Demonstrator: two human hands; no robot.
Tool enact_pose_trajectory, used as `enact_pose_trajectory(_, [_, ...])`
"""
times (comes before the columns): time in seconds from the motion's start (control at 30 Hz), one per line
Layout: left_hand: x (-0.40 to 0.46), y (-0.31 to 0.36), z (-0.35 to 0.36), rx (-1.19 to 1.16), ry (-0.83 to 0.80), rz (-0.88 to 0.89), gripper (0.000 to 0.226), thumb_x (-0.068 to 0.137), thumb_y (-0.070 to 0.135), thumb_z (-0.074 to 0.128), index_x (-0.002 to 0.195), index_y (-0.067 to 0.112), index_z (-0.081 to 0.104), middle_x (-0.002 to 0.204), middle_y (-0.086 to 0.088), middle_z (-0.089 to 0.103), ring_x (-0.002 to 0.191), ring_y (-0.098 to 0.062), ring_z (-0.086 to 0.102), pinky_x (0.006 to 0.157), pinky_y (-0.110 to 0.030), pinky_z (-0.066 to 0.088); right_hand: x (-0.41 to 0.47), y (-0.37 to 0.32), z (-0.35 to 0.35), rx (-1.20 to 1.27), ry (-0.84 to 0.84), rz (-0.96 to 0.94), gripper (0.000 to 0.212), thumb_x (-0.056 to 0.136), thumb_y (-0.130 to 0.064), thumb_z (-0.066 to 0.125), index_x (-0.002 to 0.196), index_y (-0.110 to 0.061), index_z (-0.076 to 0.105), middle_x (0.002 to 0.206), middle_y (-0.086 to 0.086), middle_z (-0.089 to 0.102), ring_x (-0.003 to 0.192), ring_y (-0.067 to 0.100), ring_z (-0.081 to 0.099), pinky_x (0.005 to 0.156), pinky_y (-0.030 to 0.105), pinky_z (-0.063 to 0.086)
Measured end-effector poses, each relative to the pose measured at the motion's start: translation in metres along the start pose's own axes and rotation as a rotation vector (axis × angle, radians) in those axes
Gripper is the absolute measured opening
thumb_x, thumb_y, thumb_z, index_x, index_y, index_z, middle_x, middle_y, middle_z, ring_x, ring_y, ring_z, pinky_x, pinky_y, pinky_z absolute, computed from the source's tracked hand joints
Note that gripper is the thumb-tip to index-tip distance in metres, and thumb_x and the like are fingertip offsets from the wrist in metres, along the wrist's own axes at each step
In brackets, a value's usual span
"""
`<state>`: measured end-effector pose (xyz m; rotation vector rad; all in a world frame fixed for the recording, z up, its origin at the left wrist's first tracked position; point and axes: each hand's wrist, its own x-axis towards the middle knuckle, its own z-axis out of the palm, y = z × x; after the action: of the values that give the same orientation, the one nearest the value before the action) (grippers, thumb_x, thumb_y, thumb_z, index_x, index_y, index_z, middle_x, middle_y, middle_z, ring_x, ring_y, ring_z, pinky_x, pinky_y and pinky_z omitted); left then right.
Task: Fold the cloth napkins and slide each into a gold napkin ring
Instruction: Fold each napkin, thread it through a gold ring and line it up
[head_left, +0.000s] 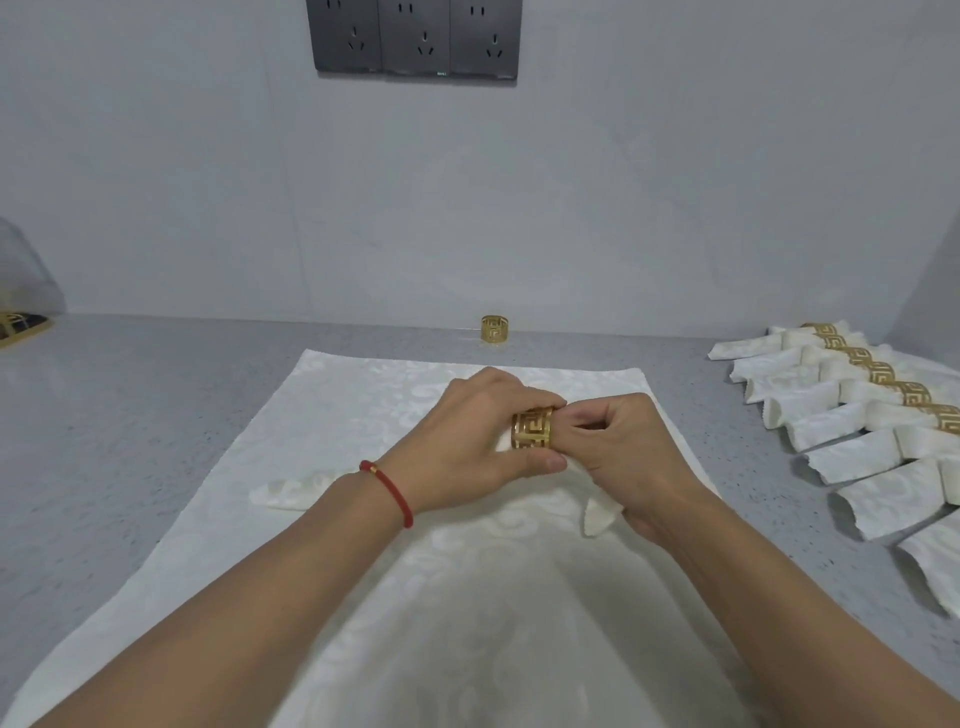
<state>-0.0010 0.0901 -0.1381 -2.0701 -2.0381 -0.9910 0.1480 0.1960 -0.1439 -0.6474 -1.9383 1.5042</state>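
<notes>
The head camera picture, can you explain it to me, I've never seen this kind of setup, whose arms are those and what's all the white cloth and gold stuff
There is no machine here. A person wears a camera on their head, so you look down along their own two arms at a grey counter.

The left hand, with a red cord on its wrist, grips a gold napkin ring. The right hand grips a folded white napkin that passes through that ring; one end sticks out left, the other hangs below the right hand.

Under the hands a large white cloth lies spread flat. At the right is a row of finished napkins, each already in a gold ring. One spare ring stands by the wall, below some power sockets.
</notes>
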Motion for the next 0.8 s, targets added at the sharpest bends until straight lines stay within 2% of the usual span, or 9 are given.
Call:
enact_pose_trajectory(0.13, [-0.002, 0.004, -0.007, -0.27, 0.014, -0.167, 0.04, 0.073, 0.04, 0.086, 0.11, 0.033, 0.072, 0.102, 0.024, 0.068, 0.106, 0.003, 0.056, 0.088, -0.018, 0.039, -0.001, -0.003, -0.003, 0.033, -0.011, 0.025, 0.012, 0.083, -0.004, 0.078, 0.073, -0.011, 0.082, 0.071, 0.004, 0.074, 0.064, 0.008, 0.066, 0.058, 0.017, 0.048])
enact_pose_trajectory(0.23, [-0.003, 0.003, -0.009, -0.417, -0.028, -0.231, 0.034, 0.077, 0.036, 0.084, 0.108, 0.029, 0.072, 0.106, 0.017, 0.071, 0.105, -0.002, 0.061, 0.086, -0.018, 0.04, -0.004, -0.006, -0.007, 0.042, -0.033, 0.024, 0.005, 0.079, -0.016, 0.085, 0.076, -0.013, 0.083, 0.077, 0.004, 0.077, 0.07, 0.009, 0.071, 0.065, 0.019, 0.051])
enact_pose_trajectory(0.3, [-0.004, 0.001, -0.012, -0.505, -0.018, -0.261, 0.031, 0.078, 0.033, 0.084, 0.107, 0.027, 0.073, 0.104, 0.011, 0.072, 0.101, -0.006, 0.064, 0.081, -0.014, 0.043, -0.004, -0.009, -0.008, 0.035, -0.028, 0.022, 0.008, 0.077, -0.02, 0.087, 0.08, -0.013, 0.084, 0.082, 0.005, 0.079, 0.076, 0.011, 0.074, 0.07, 0.021, 0.053])
enact_pose_trajectory(0.4, [-0.006, 0.002, -0.014, -0.622, -0.022, -0.294, 0.033, 0.079, 0.028, 0.084, 0.109, 0.023, 0.072, 0.104, 0.006, 0.073, 0.1, -0.015, 0.065, 0.081, -0.017, 0.049, -0.004, -0.012, -0.01, 0.029, 0.007, 0.032, 0.01, 0.078, -0.019, 0.087, 0.082, -0.011, 0.083, 0.079, 0.001, 0.077, 0.07, 0.006, 0.07, 0.062, 0.016, 0.049])
enact_pose_trajectory(0.47, [-0.006, 0.0, -0.013, -0.663, -0.04, -0.317, 0.035, 0.079, 0.028, 0.085, 0.111, 0.024, 0.071, 0.106, 0.004, 0.072, 0.103, -0.024, 0.065, 0.089, -0.029, 0.051, -0.004, -0.014, -0.011, 0.019, 0.018, 0.049, 0.009, 0.078, -0.019, 0.087, 0.081, -0.012, 0.083, 0.08, 0.003, 0.078, 0.073, 0.009, 0.071, 0.066, 0.022, 0.053])
enact_pose_trajectory(0.53, [-0.007, -0.004, -0.014, -0.672, -0.046, -0.344, 0.039, 0.077, 0.03, 0.086, 0.112, 0.023, 0.069, 0.109, 0.002, 0.071, 0.103, -0.028, 0.065, 0.091, -0.032, 0.051, -0.002, -0.014, -0.015, 0.023, 0.043, 0.061, 0.009, 0.078, -0.02, 0.087, 0.08, -0.012, 0.083, 0.083, 0.007, 0.079, 0.077, 0.016, 0.074, 0.074, 0.036, 0.058])
enact_pose_trajectory(0.63, [-0.007, -0.007, -0.017, -0.623, -0.032, -0.382, 0.042, 0.074, 0.023, 0.088, 0.109, 0.021, 0.066, 0.11, 0.001, 0.068, 0.086, -0.019, 0.066, 0.076, -0.016, 0.05, -0.003, -0.016, -0.021, 0.068, 0.12, 0.039, 0.008, 0.079, -0.019, 0.087, 0.079, -0.012, 0.083, 0.084, 0.009, 0.079, 0.077, 0.018, 0.074, 0.079, 0.038, 0.058])
enact_pose_trajectory(0.73, [-0.007, -0.008, -0.012, -0.433, -0.004, -0.357, 0.046, 0.07, 0.023, 0.09, 0.105, 0.028, 0.062, 0.107, 0.011, 0.063, 0.075, -0.004, 0.059, 0.071, -0.016, 0.046, -0.003, -0.014, -0.027, -0.13, 0.116, -0.028, 0.01, 0.083, -0.032, 0.084, 0.085, -0.022, 0.084, 0.085, -0.007, 0.079, 0.074, 0.003, 0.069, 0.076, 0.028, 0.051])
enact_pose_trajectory(0.8, [-0.006, -0.01, -0.007, -0.285, 0.023, -0.329, 0.049, 0.068, 0.027, 0.091, 0.105, 0.034, 0.059, 0.105, 0.017, 0.06, 0.077, 0.001, 0.056, 0.075, -0.02, 0.047, -0.001, -0.01, -0.033, -0.638, 0.086, -0.093, 0.036, 0.086, -0.061, 0.07, 0.111, -0.036, 0.076, 0.102, -0.018, 0.074, 0.081, -0.002, 0.063, 0.081, 0.03, 0.047])
